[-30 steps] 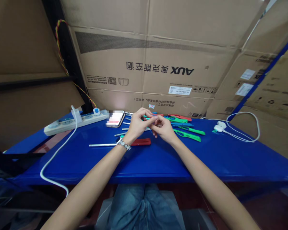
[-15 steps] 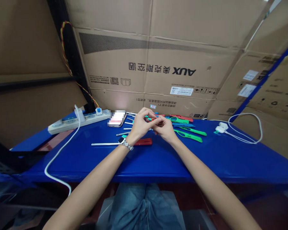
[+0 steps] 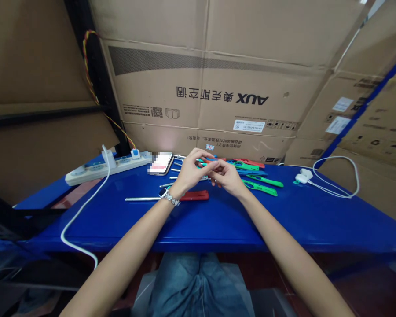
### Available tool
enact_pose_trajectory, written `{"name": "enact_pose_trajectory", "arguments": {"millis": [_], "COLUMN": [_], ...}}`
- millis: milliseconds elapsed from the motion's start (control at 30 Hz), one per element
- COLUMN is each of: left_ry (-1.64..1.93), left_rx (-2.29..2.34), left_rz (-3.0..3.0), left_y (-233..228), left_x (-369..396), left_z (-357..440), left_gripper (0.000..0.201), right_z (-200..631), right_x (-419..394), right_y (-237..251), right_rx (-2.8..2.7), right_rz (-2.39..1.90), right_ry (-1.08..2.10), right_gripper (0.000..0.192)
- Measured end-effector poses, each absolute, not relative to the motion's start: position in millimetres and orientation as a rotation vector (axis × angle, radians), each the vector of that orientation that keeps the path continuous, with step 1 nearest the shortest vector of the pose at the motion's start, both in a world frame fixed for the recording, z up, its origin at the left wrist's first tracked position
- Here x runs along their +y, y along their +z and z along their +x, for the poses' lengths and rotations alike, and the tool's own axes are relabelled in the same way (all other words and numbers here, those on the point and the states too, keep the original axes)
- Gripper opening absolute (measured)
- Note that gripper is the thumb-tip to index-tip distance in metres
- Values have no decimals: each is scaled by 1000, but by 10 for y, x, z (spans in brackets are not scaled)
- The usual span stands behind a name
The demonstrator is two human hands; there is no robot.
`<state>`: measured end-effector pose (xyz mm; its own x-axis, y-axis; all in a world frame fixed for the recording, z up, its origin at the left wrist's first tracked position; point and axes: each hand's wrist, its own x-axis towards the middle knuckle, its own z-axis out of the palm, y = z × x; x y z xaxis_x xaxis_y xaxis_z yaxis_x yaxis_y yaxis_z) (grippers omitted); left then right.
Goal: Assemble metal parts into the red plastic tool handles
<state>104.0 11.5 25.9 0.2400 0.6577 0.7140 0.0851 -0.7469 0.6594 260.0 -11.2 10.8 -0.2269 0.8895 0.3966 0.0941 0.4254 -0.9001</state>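
My left hand (image 3: 194,169), with a watch at the wrist, meets my right hand (image 3: 230,177) above the blue table. Both hands' fingertips are pinched together; whatever they may hold is hidden behind the fingers. Just below the left hand lies a red long-necked lighter (image 3: 196,195), its metal tube pointing left. Beyond and beneath the hands spread several more such lighters, partly covered: a green one (image 3: 262,188) and a blue one (image 3: 255,173) to the right, and a red one (image 3: 250,163) farther back.
A phone (image 3: 160,164) lies behind the lighters on the left, beside a white power strip (image 3: 122,164) with a white cable (image 3: 82,207). At the right are a white charger (image 3: 304,176) and its looped cord. Cardboard (image 3: 218,70) walls the back of the table (image 3: 214,224).
Both hands stay together in nearly the same place, with small finger movements. A bit of orange that showed between the fingertips is no longer visible.
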Motion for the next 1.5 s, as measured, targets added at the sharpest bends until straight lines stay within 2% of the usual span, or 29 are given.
{"name": "enact_pose_trajectory", "arguments": {"millis": [133, 333, 467, 700, 900, 1133, 1367, 1500], "left_ry": [1591, 1394, 1398, 1562, 1462, 1440, 1523, 1422], "left_rx": [673, 573, 577, 665, 614, 586, 623, 603], "left_rz": [1997, 2128, 2154, 2021, 2057, 2091, 2021, 2055], "left_y": [264, 275, 270, 272, 276, 270, 249, 265], "left_x": [115, 127, 107, 58, 89, 77, 78, 101], "left_z": [1069, 940, 914, 1019, 986, 943, 969, 925], "left_gripper": [28, 27, 26, 26, 29, 24, 25, 30], "right_z": [2494, 2614, 2666, 2479, 2529, 2649, 2523, 2537], "right_x": [-95, -155, -154, -127, -196, -194, -184, -212], "right_y": [36, 140, 170, 91, 161, 217, 174, 196], "right_rx": [-1539, -1676, -1643, -1498, -1611, -1640, -1541, -1569], "right_rz": [-861, -791, -839, -857, -805, -868, -875, -843], "right_ry": [893, 1014, 969, 931, 987, 982, 970, 991], "right_gripper": [50, 43, 38, 55, 42, 41, 54, 47]}}
